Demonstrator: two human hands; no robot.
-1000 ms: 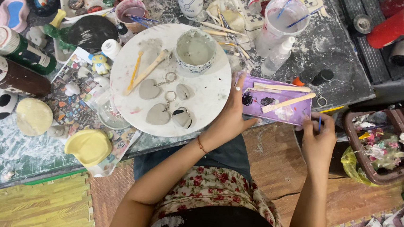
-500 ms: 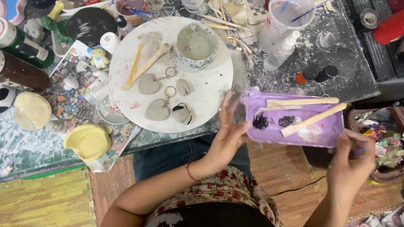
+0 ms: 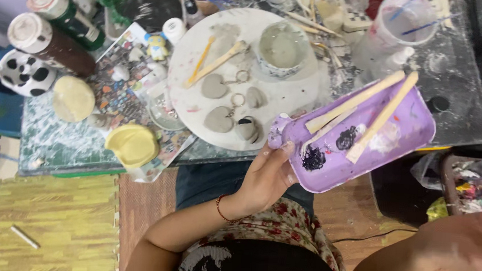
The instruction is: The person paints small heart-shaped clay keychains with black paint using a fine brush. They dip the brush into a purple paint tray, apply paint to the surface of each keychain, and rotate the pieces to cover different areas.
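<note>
Beside cluttered worktable (image 3: 459,83), light, stiff purple tray (image 3: 399,135) is clamped endwise by left hand (image 3: 266,180); right hand (image 3: 465,247) is kept apart, its grip untellable.

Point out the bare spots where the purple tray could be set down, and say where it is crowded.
The left hand holds the purple tray off the table's front edge. Bare room: the grey tabletop behind the tray, right of the clear cup, and the speckled strip left of the yellow lid. Crowded: the round white board with clay hearts, and the bottles at the left.
</note>
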